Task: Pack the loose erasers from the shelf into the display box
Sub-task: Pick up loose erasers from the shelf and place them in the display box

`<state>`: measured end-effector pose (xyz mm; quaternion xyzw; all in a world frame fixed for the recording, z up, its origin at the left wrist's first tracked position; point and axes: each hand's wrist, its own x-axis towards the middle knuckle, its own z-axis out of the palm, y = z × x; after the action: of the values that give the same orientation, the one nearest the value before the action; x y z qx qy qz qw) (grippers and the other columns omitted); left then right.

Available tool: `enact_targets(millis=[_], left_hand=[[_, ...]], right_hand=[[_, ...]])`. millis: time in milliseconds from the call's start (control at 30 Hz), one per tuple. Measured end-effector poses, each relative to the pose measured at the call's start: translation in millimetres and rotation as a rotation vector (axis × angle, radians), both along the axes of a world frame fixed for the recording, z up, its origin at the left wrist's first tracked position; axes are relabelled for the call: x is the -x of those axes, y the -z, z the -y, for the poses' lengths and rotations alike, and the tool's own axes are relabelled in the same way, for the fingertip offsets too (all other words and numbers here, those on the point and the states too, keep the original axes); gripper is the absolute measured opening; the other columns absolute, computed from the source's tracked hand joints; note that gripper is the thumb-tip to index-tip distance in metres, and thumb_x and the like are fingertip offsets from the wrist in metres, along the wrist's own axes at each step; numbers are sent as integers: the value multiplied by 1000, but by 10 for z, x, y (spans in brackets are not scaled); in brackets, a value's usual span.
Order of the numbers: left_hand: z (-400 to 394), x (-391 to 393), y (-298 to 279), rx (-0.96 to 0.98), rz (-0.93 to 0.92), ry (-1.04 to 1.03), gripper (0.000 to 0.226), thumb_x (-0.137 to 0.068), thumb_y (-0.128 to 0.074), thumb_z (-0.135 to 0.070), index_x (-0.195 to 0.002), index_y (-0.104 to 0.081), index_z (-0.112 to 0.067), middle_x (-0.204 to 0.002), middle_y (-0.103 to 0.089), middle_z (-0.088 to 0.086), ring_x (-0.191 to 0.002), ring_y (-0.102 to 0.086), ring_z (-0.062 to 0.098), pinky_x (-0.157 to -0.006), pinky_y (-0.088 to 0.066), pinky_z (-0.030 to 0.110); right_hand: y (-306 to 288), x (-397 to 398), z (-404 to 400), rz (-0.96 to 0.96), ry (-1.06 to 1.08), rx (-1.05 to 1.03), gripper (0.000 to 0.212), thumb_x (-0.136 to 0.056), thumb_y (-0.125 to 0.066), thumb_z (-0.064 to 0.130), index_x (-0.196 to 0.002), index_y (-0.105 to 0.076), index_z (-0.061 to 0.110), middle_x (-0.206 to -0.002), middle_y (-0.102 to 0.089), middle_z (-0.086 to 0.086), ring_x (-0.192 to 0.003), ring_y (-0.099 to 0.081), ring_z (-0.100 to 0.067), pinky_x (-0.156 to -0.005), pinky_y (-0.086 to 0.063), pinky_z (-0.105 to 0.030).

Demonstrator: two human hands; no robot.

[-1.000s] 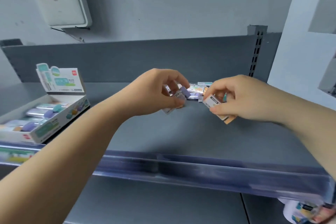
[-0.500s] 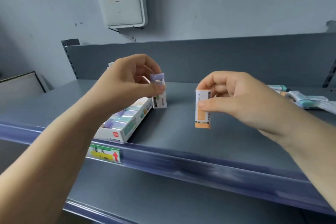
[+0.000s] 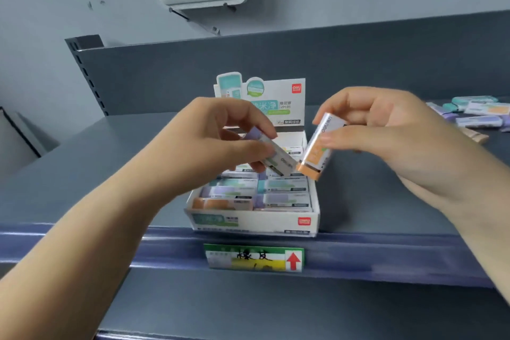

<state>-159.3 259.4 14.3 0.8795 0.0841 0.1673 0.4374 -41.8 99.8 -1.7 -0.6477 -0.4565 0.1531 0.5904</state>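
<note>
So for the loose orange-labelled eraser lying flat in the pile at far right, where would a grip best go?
Probably across the two long sides of the orange-labelled eraser, coming from above. It lies flat on the shelf with its broad face up, and neighbours crowd its ends in the loose pile, so the long edges look the most reachable.

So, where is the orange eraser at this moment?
In the head view the orange eraser is right of centre, pinched in the right hand above the display box, beside the purple eraser.

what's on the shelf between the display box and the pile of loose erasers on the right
Head view: bare grey shelf between the white cardboard display box and the loose erasers; the right hand hangs above it, gripping an orange eraser.
</note>
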Motion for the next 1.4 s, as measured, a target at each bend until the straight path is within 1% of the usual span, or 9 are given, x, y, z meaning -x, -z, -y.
enact_targets(millis=[133, 200, 300, 433, 533, 767, 933, 1133, 1400], left_hand=[[-109, -19, 90, -60, -72, 84, 12, -62, -73, -24, -73, -71, -20, -79, -74, -2, -74, -71, 17, -71, -59, 32], [-110, -22, 126, -104, -88, 112, 13, -60, -74, -28, -71, -72, -21, -76, -74, 1, -66, -68, 16, -57, -55, 26], [-92, -31, 175, -198, -77, 119, 10, -63, -72, -31, -68, -71, -23, -67, -71, -7, -44, -53, 2, -38, -33, 9], [-98, -47, 194, -298, -59, 113, 13, -57, -66, -39, -65, -69, -28, -69, -66, -26, -60, -61, -5, -50, -41, 4], [-108, -45, 196, -313, -87, 137, 16, -55, -63, -42, -63, -70, -30, -69, -65, -30, -62, -61, -9, -49, -40, 2], [-163, -86, 194, -288, -176, 209, 13, -61, -61, -41, -67, -71, -37, -74, -73, -16, -65, -64, 7, -46, -41, 5], [-183, -112, 206, -320, -186, 234, 7, -73, -67, -29, -71, -72, -34, -71, -73, -14, -55, -61, 0, -45, -38, 5], [-309, -7, 115, -378, -246, 357, 20, -71, -70, -43, -90, -72, -38, -83, -70, -20, -77, -62, -1, -61, -45, 9], [-337, -32, 136, -378, -249, 386, 24, -77, -66, -25, -90, -71, -44, -85, -72, -15, -77, -66, 6, -65, -51, 17]], right_hand=[[54, 58, -50, -32, 32, -5, 16, -71, -67, -5, -73, -62, 11, -55, -67, 8, -52, -59, 4, -50, -39, -2], [63, 78, -39, -46, 36, 11, 11, -66, -65, 4, -69, -63, 15, -54, -65, 7, -51, -54, 3, -48, -37, -4], [62, 79, 4, -69, 67, 36, 8, -63, -62, 10, -64, -63, 18, -53, -64, 5, -49, -49, 0, -46, -35, -7], [53, 92, 33, -71, 80, 65, 8, -61, -63, 10, -61, -64, 18, -52, -64, 3, -49, -47, -2, -46, -34, -8], [37, 102, 40, -77, 63, 60, 9, -60, -63, 8, -63, -62, 16, -54, -66, 1, -49, -54, 0, -47, -37, -5], [45, 146, -4, -72, 19, 79, 8, -61, -64, 8, -62, -62, 16, -58, -71, 0, -56, -65, -3, -56, -46, -7], [65, 172, -34, -37, 8, 109, 9, -61, -65, 9, -68, -62, 15, -64, -73, -2, -62, -68, -5, -60, -49, -10], [49, 188, -41, -19, 21, 117, 9, -62, -66, 11, -68, -62, 16, -65, -73, -2, -63, -68, -5, -61, -49, -10], [121, 263, -104, 50, 33, 226, 13, -60, -68, 18, -73, -64, 21, -71, -75, -3, -69, -68, -20, -75, -51, -38]])
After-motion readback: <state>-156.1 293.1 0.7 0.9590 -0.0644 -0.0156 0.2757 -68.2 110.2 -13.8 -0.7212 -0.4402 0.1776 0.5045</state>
